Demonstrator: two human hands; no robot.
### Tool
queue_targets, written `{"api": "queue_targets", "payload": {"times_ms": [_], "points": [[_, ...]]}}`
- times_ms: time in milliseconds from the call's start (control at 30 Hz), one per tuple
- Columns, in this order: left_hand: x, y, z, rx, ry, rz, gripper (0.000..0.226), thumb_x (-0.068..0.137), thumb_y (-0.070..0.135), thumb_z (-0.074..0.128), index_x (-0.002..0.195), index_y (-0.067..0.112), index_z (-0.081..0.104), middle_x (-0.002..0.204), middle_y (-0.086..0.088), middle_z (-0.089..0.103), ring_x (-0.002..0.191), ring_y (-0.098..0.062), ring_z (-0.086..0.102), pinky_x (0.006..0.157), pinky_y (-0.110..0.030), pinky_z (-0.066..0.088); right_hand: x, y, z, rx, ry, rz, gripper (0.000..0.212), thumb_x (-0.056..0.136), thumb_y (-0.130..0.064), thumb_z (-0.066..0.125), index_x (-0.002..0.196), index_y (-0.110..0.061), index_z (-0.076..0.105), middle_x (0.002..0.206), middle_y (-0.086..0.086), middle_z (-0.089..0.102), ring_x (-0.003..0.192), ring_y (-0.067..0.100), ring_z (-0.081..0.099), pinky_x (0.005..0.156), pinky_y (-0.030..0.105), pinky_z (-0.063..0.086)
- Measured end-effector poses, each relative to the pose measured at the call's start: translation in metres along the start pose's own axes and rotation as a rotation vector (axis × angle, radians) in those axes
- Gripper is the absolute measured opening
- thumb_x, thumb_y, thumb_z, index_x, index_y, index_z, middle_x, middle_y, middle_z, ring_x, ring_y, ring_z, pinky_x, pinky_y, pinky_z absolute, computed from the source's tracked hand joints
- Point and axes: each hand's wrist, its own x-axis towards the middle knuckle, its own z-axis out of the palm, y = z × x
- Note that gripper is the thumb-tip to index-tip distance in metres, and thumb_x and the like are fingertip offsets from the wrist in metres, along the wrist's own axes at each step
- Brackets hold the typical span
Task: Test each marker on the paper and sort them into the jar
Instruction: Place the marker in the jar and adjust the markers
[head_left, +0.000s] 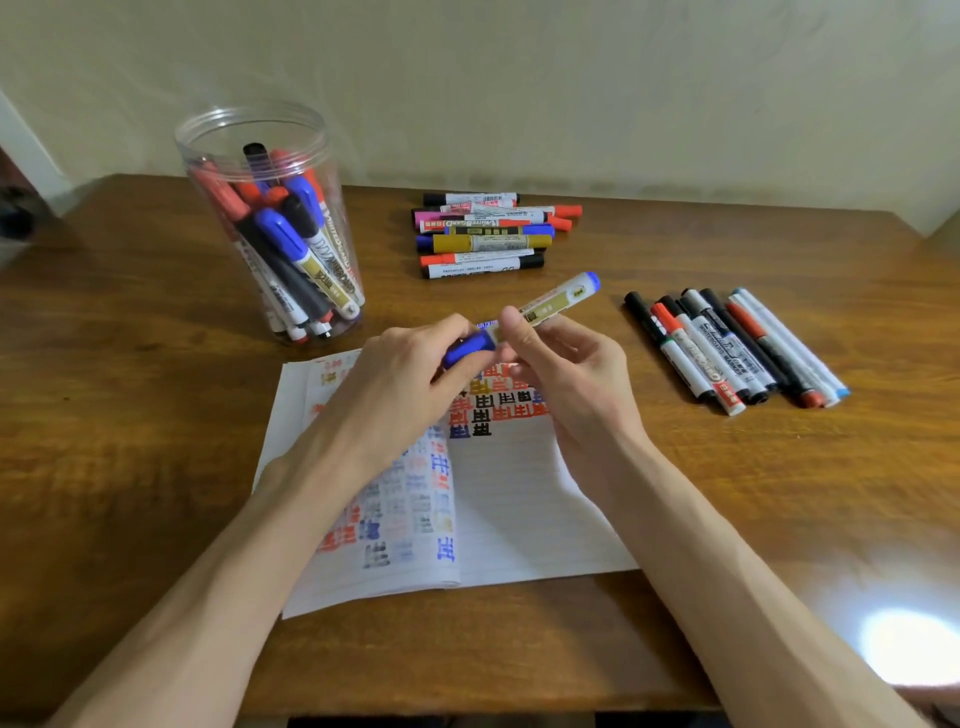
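Note:
Both hands hold one blue whiteboard marker (558, 297) above the paper (511, 499). My left hand (405, 382) grips its blue cap (470, 349). My right hand (566, 371) pinches the white and gold barrel, whose blue end points up and to the right. The lined paper under my hands carries rows of red, black and blue test marks. A clear plastic jar (270, 223) with several markers inside stands at the back left.
A pile of markers (488, 234) lies at the back middle of the wooden table (130, 389). A row of markers (732, 348) lies to the right of the paper. A wall runs behind the table. A bright light spot sits at the front right.

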Motion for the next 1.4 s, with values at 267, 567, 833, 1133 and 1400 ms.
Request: {"api": "queue_targets", "payload": {"times_ms": [267,567,833,1133,1400], "points": [[0.004,0.002,0.001,-0.201,-0.110,-0.039,0.034,0.109,0.039,0.042,0.091,0.017,0.059,0.068,0.003,0.064,0.063,-0.014,0.062,0.052,-0.032,0.044,0.003,0.003,-0.002,0.014,0.006,-0.016,0.030,0.094,-0.034,0.076,0.101,-0.005,0.079,0.095,0.009,0.080,0.086,0.018,0.073,0.093,0.039,0.059],[-0.009,-0.033,-0.018,-0.443,-0.103,-0.163,0.036,0.110,0.042,0.040,0.093,0.017,0.060,0.061,0.008,0.040,0.055,-0.009,0.038,0.054,-0.030,0.032,0.031,-0.007,-0.063,0.157,0.183,-0.027,0.026,0.099,-0.026,0.071,0.104,-0.001,0.075,0.100,0.011,0.077,0.092,0.020,0.070,0.096,0.032,0.056],[-0.010,-0.032,-0.016,-0.129,-0.270,-0.228,0.024,0.100,0.058,0.044,0.105,0.040,0.060,0.102,0.020,0.071,0.093,0.006,0.067,0.075,-0.028,0.059,0.009,-0.011,-0.038,-0.077,0.156,-0.009,0.029,0.095,-0.045,0.073,0.090,-0.018,0.067,0.064,-0.009,0.062,0.060,0.008,0.053,0.064,0.027,0.046],[-0.012,-0.033,-0.015,-0.083,-0.228,-0.204,0.028,0.099,0.061,0.044,0.106,0.038,0.060,0.101,0.020,0.070,0.090,0.003,0.068,0.074,-0.033,0.062,-0.025,0.001,-0.026,-0.282,0.128,-0.040,0.026,0.099,-0.029,0.073,0.085,-0.007,0.075,0.069,0.003,0.075,0.056,0.008,0.062,0.054,0.022,0.048],[-0.012,-0.030,-0.014,-0.032,-0.094,-0.116,0.026,0.101,0.054,0.046,0.105,0.032,0.059,0.097,0.013,0.072,0.083,-0.003,0.069,0.065,-0.033,0.060,-0.030,0.004,-0.022,-0.355,0.130,-0.085,0.020,0.098,-0.022,0.073,0.082,-0.010,0.075,0.069,-0.010,0.076,0.059,0.000,0.068,0.055,0.013,0.047]]}}
